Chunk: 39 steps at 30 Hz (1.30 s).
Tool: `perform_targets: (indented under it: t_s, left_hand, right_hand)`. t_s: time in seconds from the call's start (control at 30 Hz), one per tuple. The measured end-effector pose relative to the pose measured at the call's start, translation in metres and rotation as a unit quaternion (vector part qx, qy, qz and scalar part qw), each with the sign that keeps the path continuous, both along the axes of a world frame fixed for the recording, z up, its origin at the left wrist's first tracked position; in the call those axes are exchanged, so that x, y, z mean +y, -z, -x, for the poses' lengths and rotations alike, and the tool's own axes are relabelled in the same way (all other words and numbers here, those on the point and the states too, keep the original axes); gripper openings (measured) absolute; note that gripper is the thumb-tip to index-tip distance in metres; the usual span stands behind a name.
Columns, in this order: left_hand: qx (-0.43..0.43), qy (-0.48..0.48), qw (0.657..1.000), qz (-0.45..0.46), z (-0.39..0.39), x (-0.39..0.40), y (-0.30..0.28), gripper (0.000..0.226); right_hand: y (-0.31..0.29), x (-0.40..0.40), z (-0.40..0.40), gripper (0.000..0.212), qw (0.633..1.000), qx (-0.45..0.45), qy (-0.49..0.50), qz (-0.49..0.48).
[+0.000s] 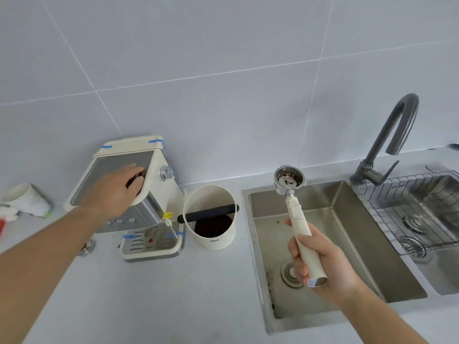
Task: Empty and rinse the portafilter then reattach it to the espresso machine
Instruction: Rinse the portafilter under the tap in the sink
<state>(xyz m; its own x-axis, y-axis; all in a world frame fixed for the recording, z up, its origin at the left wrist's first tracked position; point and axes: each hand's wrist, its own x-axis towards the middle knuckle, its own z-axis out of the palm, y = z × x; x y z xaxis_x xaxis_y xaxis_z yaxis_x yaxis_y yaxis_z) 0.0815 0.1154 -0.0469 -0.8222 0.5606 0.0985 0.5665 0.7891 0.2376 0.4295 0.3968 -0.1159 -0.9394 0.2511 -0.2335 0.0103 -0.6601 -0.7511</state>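
Note:
My right hand (320,263) grips the cream handle of the portafilter (289,180), holding it over the left sink basin (347,234). Its metal basket faces up and shows a few dark coffee specks. My left hand (116,188) rests flat on top of the cream espresso machine (154,194), fingers curled over its front right edge. The white knock box (211,217), with a black bar across it and dark grounds inside, stands between the machine and the sink.
A dark grey faucet (387,142) rises behind the sinks. The right basin holds a wire rack (407,212). A white cup (24,198) lies at the far left of the counter. A small metal disc (85,247) sits left of the machine's drip tray.

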Motion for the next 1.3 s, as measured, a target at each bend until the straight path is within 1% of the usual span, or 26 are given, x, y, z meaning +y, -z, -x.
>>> perform_targets:
  t_s: [0.13,0.2,0.23,0.3,0.37,0.43,0.5,0.53,0.57,0.63,0.7,0.77,0.83,0.9,1.0,1.03,1.2,1.3]
  left_hand:
    - [-0.014,-0.059,0.998,0.016,-0.028,0.029,-0.007,0.030]
    - [-0.011,-0.082,0.996,0.042,-0.041,0.045,-0.005,0.036]
    - [-0.009,-0.088,0.995,0.047,-0.048,0.052,-0.003,0.043]
    - [-0.006,-0.092,0.996,0.015,-0.066,0.066,0.003,0.052]
    - [-0.017,-0.083,0.996,-0.032,-0.091,0.091,0.010,0.049]
    - [-0.043,-0.056,0.995,-0.075,-0.119,0.121,0.016,0.041]
    - [-0.063,-0.016,0.990,-0.124,-0.148,0.156,0.024,0.026]
    - [-0.092,0.000,0.985,-0.148,-0.164,0.175,0.028,0.019]
    - [-0.139,0.010,0.975,-0.171,-0.179,0.193,0.032,0.014]
    - [-0.240,0.023,0.948,-0.210,-0.209,0.228,0.037,0.007]
    - [-0.313,0.031,0.919,-0.238,-0.237,0.260,0.042,0.017]
    - [-0.356,0.037,0.899,-0.251,-0.261,0.286,0.047,0.026]
    - [-0.401,0.043,0.877,-0.260,-0.281,0.316,0.051,0.029]
    - [-0.450,0.043,0.847,-0.281,-0.295,0.340,0.053,0.030]
    - [-0.489,0.028,0.827,-0.278,-0.309,0.367,0.057,0.037]
    - [-0.498,0.021,0.822,-0.276,-0.314,0.373,0.059,0.038]
    - [-0.530,-0.029,0.800,-0.279,-0.325,0.393,0.074,0.032]
    - [-0.549,-0.040,0.786,-0.281,-0.328,0.400,0.080,0.036]
  right_hand:
    - [0.001,0.043,-0.006,0.047,0.999,-0.001,-0.041,-0.001]
    - [0.002,0.063,-0.010,0.050,0.999,-0.007,-0.049,-0.007]
    - [0.002,0.071,-0.012,0.049,0.999,-0.011,-0.049,-0.010]
    - [0.002,0.087,-0.016,0.045,0.999,-0.014,-0.047,-0.012]
    - [0.003,0.104,-0.022,0.042,0.999,-0.018,-0.046,-0.017]
    - [0.004,0.117,-0.027,0.040,0.998,-0.024,-0.046,-0.019]
    - [0.005,0.127,-0.031,0.040,0.998,-0.026,-0.044,-0.023]
    - [0.005,0.132,-0.033,0.039,0.999,-0.024,-0.038,-0.023]
    - [0.006,0.136,-0.035,0.038,0.999,-0.021,-0.034,-0.021]
    - [0.007,0.145,-0.040,0.036,0.999,-0.018,-0.027,-0.015]
    - [0.007,0.152,-0.046,0.035,0.999,-0.019,-0.023,-0.015]
    - [0.008,0.157,-0.051,0.039,0.999,-0.024,-0.019,-0.024]
    - [0.010,0.166,-0.058,0.043,0.999,-0.027,-0.009,-0.042]
    - [0.014,0.174,-0.065,0.039,0.997,-0.028,-0.007,-0.065]
    - [0.020,0.182,-0.074,0.018,0.996,-0.026,-0.009,-0.085]
    - [0.022,0.184,-0.077,0.014,0.996,-0.029,-0.008,-0.090]
    - [0.031,0.193,-0.088,0.015,0.990,-0.069,-0.006,-0.124]
    - [0.033,0.204,-0.098,0.017,0.983,-0.088,-0.019,-0.161]
